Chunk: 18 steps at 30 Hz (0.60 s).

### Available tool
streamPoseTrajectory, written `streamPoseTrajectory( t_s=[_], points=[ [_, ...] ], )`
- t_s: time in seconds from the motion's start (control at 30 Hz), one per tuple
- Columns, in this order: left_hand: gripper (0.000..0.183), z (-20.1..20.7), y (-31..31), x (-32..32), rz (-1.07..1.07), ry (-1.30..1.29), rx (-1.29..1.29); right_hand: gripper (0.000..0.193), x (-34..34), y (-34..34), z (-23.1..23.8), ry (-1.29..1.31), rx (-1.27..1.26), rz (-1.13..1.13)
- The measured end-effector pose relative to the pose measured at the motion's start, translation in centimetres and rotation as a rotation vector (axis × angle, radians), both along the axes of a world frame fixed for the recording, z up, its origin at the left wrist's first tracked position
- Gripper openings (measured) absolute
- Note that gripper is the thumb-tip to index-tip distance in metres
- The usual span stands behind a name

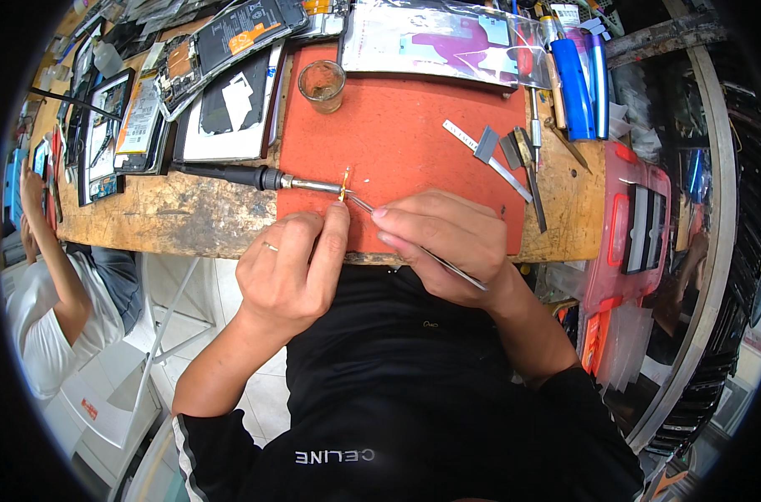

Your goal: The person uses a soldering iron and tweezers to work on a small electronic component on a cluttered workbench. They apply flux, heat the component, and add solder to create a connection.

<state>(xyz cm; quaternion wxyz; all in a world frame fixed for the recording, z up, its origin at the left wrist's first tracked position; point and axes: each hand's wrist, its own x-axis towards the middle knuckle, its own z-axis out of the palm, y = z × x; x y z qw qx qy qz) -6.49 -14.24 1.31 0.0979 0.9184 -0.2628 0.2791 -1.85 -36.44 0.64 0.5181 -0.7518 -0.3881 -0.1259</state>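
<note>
A soldering iron (230, 174) with a black handle lies across the bench and onto the red mat (414, 142), its metal end pointing right. At its tip stands a narrow gold strip (346, 178), apparently a small flex cable. My left hand (292, 263), a ring on one finger, is closed with its fingertips at the strip's lower end. My right hand (447, 243) is closed around slim metal tweezers (454, 269). Their point reaches the strip beside the iron's tip. The exact contact there is too small to make out.
A small glass cup (322, 85) stands on the mat's far left. Blades and thin tools (527, 171) lie at the right. Opened phones (221, 54) crowd the far left. A pink plastic case (627, 226) sits right of the bench; another person (71, 293) is at the left.
</note>
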Motion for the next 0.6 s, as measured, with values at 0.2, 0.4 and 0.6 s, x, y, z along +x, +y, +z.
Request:
streamPoseTrajectory(
  t_s=[0.2, 0.4, 0.6],
  points=[
    [0.031, -0.03, 0.02, -0.05, 0.000, 0.001, 0.008, 0.030, -0.09, -0.03, -0.14, -0.016, 0.000, -0.015],
    [0.032, -0.14, -0.12, 0.03, 0.005, -0.002, -0.002, 0.031, -0.02, -0.03, -0.19, -0.011, -0.012, -0.012],
    [0.033, -0.11, -0.01, -0.06, 0.004, -0.009, 0.001, 0.033, 0.01, -0.03, -0.19, -0.015, -0.013, -0.002]
  ],
)
